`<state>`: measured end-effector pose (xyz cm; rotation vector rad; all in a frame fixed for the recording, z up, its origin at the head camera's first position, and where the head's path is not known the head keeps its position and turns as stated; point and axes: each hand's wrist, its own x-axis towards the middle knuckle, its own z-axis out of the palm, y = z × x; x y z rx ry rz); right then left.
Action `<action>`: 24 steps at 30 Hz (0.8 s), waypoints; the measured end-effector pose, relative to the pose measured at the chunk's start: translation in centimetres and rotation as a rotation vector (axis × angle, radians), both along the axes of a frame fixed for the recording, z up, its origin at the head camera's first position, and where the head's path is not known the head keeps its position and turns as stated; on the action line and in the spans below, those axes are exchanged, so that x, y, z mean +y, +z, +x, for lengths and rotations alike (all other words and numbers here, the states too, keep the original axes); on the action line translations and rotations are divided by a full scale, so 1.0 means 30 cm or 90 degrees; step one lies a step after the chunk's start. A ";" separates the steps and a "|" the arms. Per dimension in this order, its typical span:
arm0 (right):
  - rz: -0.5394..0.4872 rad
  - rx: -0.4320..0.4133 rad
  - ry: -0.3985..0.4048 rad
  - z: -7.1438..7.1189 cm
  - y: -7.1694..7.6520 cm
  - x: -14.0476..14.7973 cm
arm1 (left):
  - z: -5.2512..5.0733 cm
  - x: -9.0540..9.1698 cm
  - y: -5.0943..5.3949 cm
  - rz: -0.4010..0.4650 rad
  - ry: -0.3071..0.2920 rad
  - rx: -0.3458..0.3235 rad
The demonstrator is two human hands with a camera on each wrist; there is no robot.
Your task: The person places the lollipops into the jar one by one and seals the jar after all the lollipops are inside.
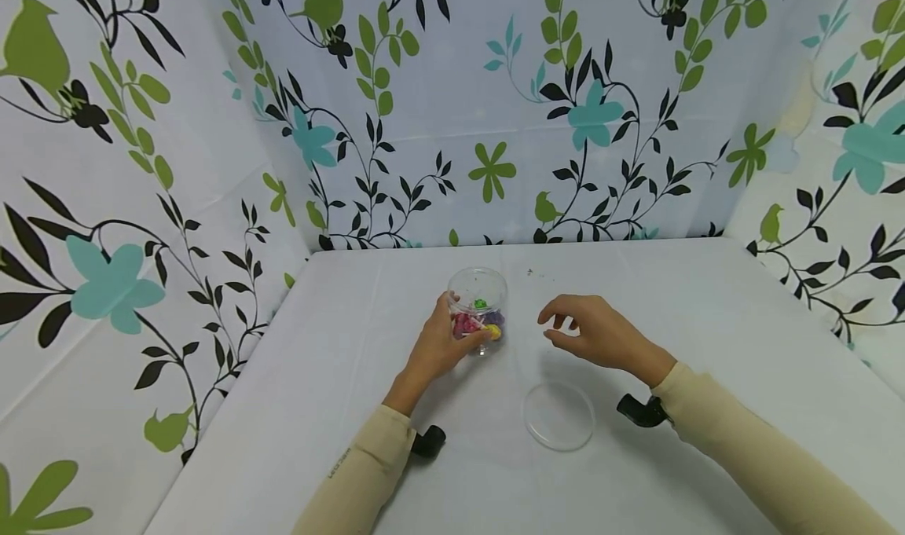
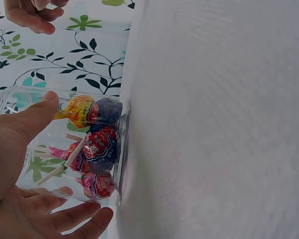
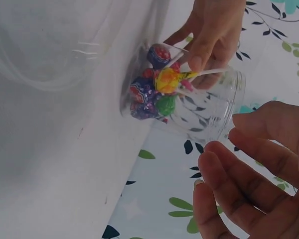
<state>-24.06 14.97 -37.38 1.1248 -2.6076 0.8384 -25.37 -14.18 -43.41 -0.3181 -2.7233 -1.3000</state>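
Note:
A clear plastic jar [image 1: 478,285] stands upright on the white table, holding several wrapped lollipops [image 2: 100,144] in its lower part. In the right wrist view a yellow lollipop [image 3: 168,80], a green lollipop [image 3: 165,105] and purple and red ones show through the wall. My left hand [image 1: 436,345] grips the jar from its left side, thumb on the near wall and fingers around the far side. To the right of the jar hovers my right hand [image 1: 597,333], fingers loosely bent and holding nothing. The round clear lid [image 1: 558,415] lies flat on the table below it.
White cloth covers the table [image 1: 368,299]. Patterned curtains [image 1: 424,111] with leaves, birds and flowers hang behind and at both sides. Tiny dark specks [image 1: 532,272] lie on the cloth behind and to the right of the jar.

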 end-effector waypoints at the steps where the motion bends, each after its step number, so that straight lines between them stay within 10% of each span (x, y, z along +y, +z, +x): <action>1: 0.001 0.003 0.003 0.008 -0.003 0.001 | 0.001 0.000 0.001 0.001 -0.001 0.001; 24: 0.182 -0.139 0.069 0.161 -0.085 0.045 | 0.004 -0.003 -0.003 0.015 -0.005 0.006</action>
